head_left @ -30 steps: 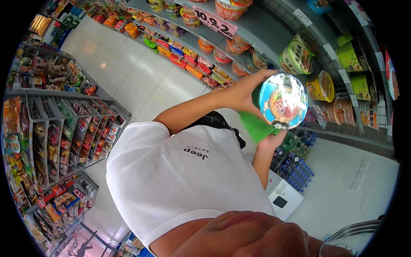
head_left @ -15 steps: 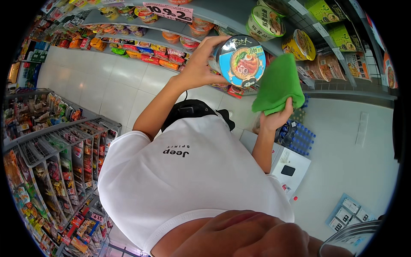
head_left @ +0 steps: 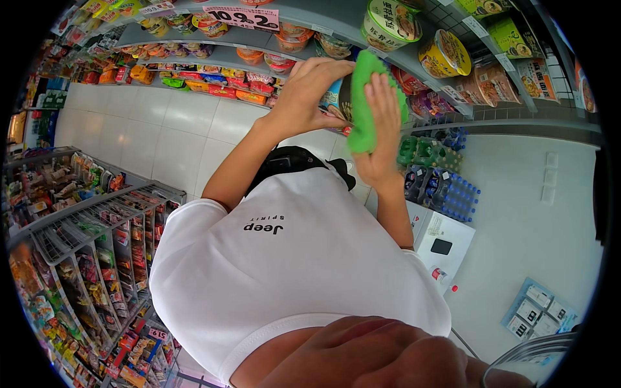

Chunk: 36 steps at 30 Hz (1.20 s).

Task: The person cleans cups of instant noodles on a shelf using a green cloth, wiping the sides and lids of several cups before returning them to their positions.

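Observation:
My left hand [head_left: 309, 90] grips a round instant-noodle bowl [head_left: 336, 98] from its left side, held up in front of the shelves. My right hand [head_left: 381, 132] presses a green cloth [head_left: 363, 103] flat against the bowl's lid, which the cloth mostly hides. Both forearms reach up from my white shirt [head_left: 291, 258].
Shelves [head_left: 336, 19] with several noodle bowls and packets run across the top. A wire rack of snacks [head_left: 77, 220] stands at left. Shrink-wrapped bottles [head_left: 440, 187], a white box-like machine [head_left: 440, 239] and a pale tiled floor [head_left: 149, 129] lie below.
The bowl has turned so its lid faces the cloth, and my right hand has brought the green cloth over the lid. Both hands shifted up toward the shelf.

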Each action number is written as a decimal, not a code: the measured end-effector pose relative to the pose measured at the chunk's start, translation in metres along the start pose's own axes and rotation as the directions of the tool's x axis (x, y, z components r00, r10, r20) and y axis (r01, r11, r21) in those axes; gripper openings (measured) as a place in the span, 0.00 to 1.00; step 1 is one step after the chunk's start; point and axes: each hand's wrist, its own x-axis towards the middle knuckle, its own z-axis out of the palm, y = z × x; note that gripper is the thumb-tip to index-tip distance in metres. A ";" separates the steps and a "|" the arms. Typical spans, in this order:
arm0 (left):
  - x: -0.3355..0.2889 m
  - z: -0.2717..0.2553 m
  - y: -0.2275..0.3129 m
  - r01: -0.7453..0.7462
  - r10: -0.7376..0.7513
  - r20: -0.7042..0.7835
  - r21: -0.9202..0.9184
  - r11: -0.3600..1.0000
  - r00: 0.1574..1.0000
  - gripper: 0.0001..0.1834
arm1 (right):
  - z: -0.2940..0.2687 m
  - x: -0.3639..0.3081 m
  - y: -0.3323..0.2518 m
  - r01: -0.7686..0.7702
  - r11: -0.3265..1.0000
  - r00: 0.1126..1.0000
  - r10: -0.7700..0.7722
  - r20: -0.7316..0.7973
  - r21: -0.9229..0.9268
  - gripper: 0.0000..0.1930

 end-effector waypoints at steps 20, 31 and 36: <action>0.002 -0.005 0.004 0.116 -0.122 0.051 0.107 0.987 0.991 0.46 | 0.016 -0.026 0.007 -0.213 0.957 0.974 0.223 -0.032 0.196 0.33; 0.000 -0.007 0.003 0.170 -0.171 0.032 0.039 0.985 0.985 0.49 | 0.015 -0.018 0.014 -0.222 0.958 0.974 0.225 0.005 0.181 0.32; -0.004 -0.010 0.006 0.155 -0.155 0.055 0.010 0.988 0.986 0.49 | 0.011 -0.006 0.007 -0.127 0.976 0.992 0.126 0.018 0.177 0.33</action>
